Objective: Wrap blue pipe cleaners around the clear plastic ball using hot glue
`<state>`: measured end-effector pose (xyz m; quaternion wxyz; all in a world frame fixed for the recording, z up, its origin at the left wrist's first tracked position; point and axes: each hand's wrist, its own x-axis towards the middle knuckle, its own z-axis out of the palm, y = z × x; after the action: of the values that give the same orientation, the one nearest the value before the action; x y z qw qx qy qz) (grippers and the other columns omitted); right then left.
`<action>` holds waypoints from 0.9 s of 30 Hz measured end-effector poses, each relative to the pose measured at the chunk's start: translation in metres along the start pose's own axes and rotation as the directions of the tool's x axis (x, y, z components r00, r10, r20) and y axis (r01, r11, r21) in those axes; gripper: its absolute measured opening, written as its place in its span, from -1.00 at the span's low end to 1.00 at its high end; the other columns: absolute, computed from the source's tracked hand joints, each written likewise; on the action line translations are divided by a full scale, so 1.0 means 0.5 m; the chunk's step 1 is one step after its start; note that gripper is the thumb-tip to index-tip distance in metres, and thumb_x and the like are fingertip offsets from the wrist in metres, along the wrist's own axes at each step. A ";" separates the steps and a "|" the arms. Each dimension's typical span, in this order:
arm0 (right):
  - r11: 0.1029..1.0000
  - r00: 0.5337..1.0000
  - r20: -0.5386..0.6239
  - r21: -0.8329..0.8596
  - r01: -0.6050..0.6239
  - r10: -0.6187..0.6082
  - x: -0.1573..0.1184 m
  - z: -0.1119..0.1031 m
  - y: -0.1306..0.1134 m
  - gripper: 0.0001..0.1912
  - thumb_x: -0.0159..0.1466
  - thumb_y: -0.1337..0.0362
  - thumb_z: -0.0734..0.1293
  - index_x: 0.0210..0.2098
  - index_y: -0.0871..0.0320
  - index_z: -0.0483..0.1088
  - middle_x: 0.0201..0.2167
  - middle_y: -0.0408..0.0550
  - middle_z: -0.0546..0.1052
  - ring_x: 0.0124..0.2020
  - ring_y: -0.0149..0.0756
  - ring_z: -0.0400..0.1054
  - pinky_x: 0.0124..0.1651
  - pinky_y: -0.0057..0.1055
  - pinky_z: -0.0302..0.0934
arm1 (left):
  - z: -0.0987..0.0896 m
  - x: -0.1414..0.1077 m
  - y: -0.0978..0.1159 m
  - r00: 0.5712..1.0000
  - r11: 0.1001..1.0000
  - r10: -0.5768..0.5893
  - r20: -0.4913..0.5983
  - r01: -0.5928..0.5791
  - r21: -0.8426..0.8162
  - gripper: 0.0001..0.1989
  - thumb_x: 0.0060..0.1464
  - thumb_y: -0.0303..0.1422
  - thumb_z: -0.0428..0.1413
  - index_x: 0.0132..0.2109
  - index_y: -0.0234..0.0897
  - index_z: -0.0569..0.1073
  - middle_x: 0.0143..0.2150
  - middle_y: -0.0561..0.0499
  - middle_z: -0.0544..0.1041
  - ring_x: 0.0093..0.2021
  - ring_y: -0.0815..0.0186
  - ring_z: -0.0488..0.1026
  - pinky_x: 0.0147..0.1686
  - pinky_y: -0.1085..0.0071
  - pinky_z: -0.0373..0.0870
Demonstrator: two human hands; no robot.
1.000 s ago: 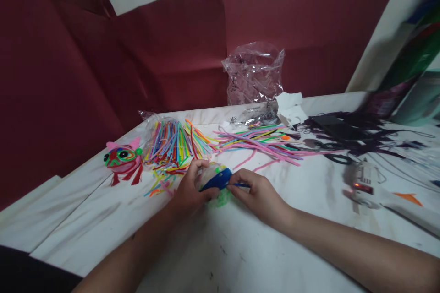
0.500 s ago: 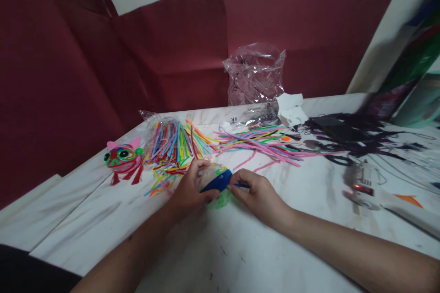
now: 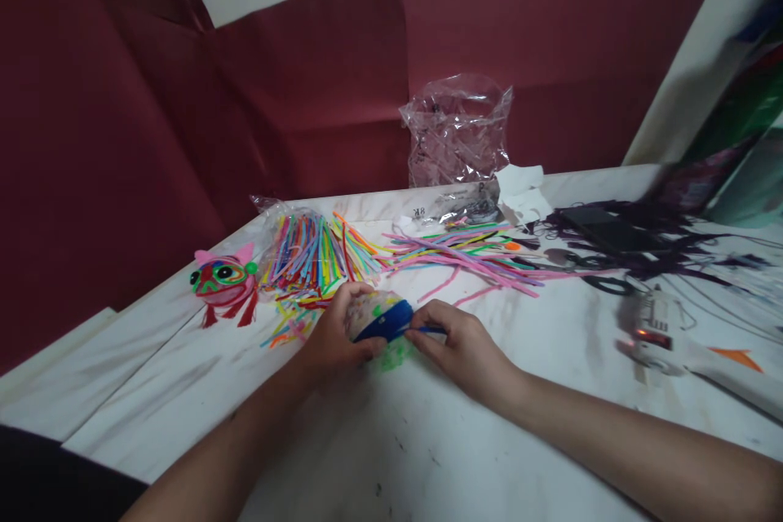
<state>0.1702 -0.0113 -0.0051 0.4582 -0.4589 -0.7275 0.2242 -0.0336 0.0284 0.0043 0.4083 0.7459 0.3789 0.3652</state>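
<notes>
Our hands working on a blue-banded piece

Our left hand (image 3: pixel 342 334) is gripping the blue-banded piece (image 3: pixel 380 316); our right hand (image 3: pixel 462 347) is pinching its blue strip (image 3: pixel 431 329).

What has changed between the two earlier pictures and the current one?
Nothing was visibly taken hold of or let go. The whole view has slid slightly, so the table things sit a touch further right, which looks like camera motion. The left hand still holds the pale and blue piece, and the right hand still pinches the blue strip. The pink-eared figure is as it was.
</notes>
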 end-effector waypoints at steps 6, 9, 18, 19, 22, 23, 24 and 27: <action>1.000 1.000 -0.020 -0.013 0.021 -0.022 0.003 -0.002 0.004 -0.91 0.15 0.40 0.30 -0.47 0.12 0.34 -0.50 -0.15 0.47 -0.42 -0.32 0.37 -0.35 -0.43 0.22 | 0.005 0.005 -0.008 0.997 0.997 0.075 0.015 -0.075 0.018 -0.31 -0.20 -0.05 0.26 0.03 -0.22 0.19 0.01 -0.14 0.32 0.02 0.05 0.33 -0.03 0.20 0.26; 1.000 1.000 -0.019 -0.019 0.023 -0.024 0.002 -0.002 0.003 -0.90 0.14 0.41 0.31 -0.47 0.12 0.34 -0.48 -0.14 0.48 -0.41 -0.31 0.37 -0.34 -0.42 0.23 | 0.002 0.007 -0.013 0.989 0.987 0.144 0.025 -0.145 0.074 -0.36 -0.18 -0.09 0.26 0.02 -0.21 0.23 0.05 -0.15 0.26 0.09 0.03 0.25 0.06 0.18 0.18; 0.997 0.999 -0.015 -0.059 0.043 -0.044 -0.002 0.003 0.000 -0.91 0.14 0.41 0.31 -0.46 0.12 0.34 -0.46 -0.12 0.48 -0.38 -0.28 0.38 -0.34 -0.39 0.24 | 0.010 0.008 0.011 0.998 0.990 0.037 -0.043 -0.031 0.135 -0.41 -0.26 -0.22 0.32 -0.07 -0.18 0.26 0.00 -0.09 0.29 0.07 0.05 0.26 0.02 0.22 0.20; 0.997 0.999 -0.014 -0.059 0.043 -0.044 -0.001 0.003 -0.001 -0.91 0.14 0.41 0.32 -0.45 0.12 0.34 -0.46 -0.12 0.48 -0.37 -0.28 0.38 -0.34 -0.39 0.24 | 0.011 0.008 0.013 0.998 0.988 0.031 -0.051 -0.023 0.151 -0.41 -0.26 -0.23 0.32 -0.07 -0.19 0.26 -0.01 -0.09 0.30 0.05 0.05 0.27 0.01 0.22 0.21; 0.998 0.999 -0.009 -0.043 0.037 -0.037 -0.001 0.002 0.000 -0.93 0.15 0.40 0.31 -0.42 0.12 0.35 -0.44 -0.12 0.49 -0.37 -0.28 0.39 -0.34 -0.40 0.24 | 0.008 0.008 0.011 0.998 0.989 0.037 -0.042 -0.030 0.146 -0.40 -0.24 -0.21 0.30 -0.05 -0.20 0.25 -0.03 -0.08 0.33 0.01 0.06 0.31 -0.04 0.24 0.24; 0.999 0.999 -0.004 -0.034 0.034 -0.035 -0.001 0.001 0.002 -0.94 0.16 0.40 0.30 -0.42 0.12 0.36 -0.44 -0.11 0.49 -0.37 -0.29 0.39 -0.34 -0.40 0.24 | 0.005 0.007 0.007 0.999 0.992 0.035 -0.032 -0.031 0.124 -0.39 -0.23 -0.19 0.30 -0.03 -0.20 0.23 -0.03 -0.08 0.34 -0.01 0.07 0.33 -0.06 0.25 0.25; 0.999 0.999 0.004 -0.026 0.032 -0.032 -0.001 0.001 0.003 -0.94 0.18 0.40 0.29 -0.42 0.12 0.36 -0.43 -0.11 0.49 -0.37 -0.29 0.39 -0.33 -0.41 0.24 | 0.003 0.007 0.003 0.999 0.995 0.031 -0.020 -0.029 0.099 -0.38 -0.22 -0.18 0.29 -0.02 -0.21 0.22 -0.04 -0.08 0.35 -0.02 0.08 0.34 -0.08 0.26 0.27; 0.999 0.999 0.017 -0.014 0.031 -0.031 0.000 0.001 0.008 -0.92 0.20 0.38 0.27 -0.42 0.13 0.37 -0.43 -0.10 0.50 -0.38 -0.29 0.39 -0.32 -0.40 0.25 | -0.004 0.007 -0.009 1.000 0.998 0.029 -0.002 -0.029 0.059 -0.35 -0.21 -0.14 0.29 0.00 -0.20 0.20 -0.02 -0.08 0.35 -0.01 0.08 0.34 -0.08 0.27 0.27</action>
<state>0.1718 -0.0093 -0.0083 0.4521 -0.4490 -0.7400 0.2155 -0.0349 0.0337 0.0020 0.3802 0.7624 0.3791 0.3611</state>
